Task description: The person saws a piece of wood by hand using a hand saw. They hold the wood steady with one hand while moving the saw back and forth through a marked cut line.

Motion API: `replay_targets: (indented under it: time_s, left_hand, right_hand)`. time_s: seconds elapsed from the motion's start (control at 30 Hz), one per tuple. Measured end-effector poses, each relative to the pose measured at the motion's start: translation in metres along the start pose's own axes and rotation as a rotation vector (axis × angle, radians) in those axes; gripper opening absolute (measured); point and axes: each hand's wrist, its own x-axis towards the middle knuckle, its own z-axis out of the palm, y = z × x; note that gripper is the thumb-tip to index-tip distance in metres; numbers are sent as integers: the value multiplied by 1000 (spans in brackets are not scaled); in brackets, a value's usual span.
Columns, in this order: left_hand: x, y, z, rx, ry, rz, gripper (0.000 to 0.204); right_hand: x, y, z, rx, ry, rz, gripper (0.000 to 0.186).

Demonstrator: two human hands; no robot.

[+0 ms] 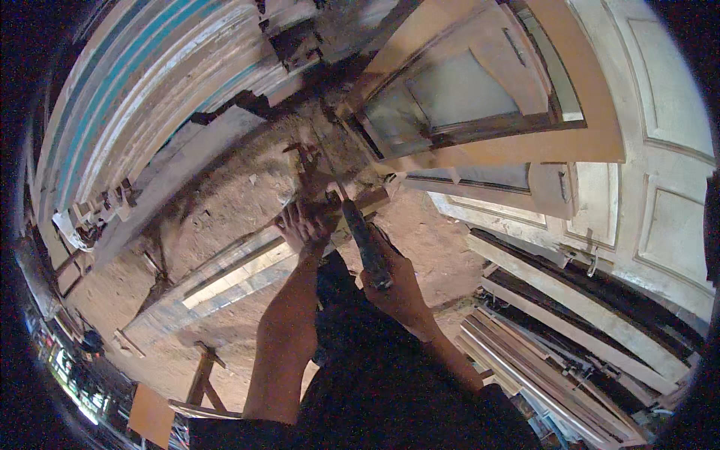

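From where I stand, the right hand (397, 289) is closed firmly around the dark grey handle of a long, thin-bladed tool (364, 244), which I take for a handsaw seen nearly edge-on. The left hand (306, 227) lies over a long, straight grey timber with a pale yellow strip along it (240, 276), just beside the tool; its fingers are a little apart, and I cannot tell whether they clamp the edge. The timber slants across in front of the body, above the reddish-brown earth floor (442, 247), and a brown, hooked shape (307, 161) sits beyond the fingers, too murky to name.

If this is sawing, as it seems, it calls for a steady left palm pressing straight down, fingertips kept clear of the blade, and the right wrist in line with the forearm. Long, easy strokes should track better than forced ones; a shifting timber could pinch the blade
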Motion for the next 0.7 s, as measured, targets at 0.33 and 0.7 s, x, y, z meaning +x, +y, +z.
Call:
replay_targets:
  time_s: [0.33, 0.7]
  left_hand:
    - [5, -1, -5, 46, 83, 63, 65]
    - [16, 13, -30, -125, 50, -50, 59]
  right_hand:
    - [-36, -6, -9, 23, 2, 49, 84]
    - [-94, -43, -35, -39, -36, 184, 83]
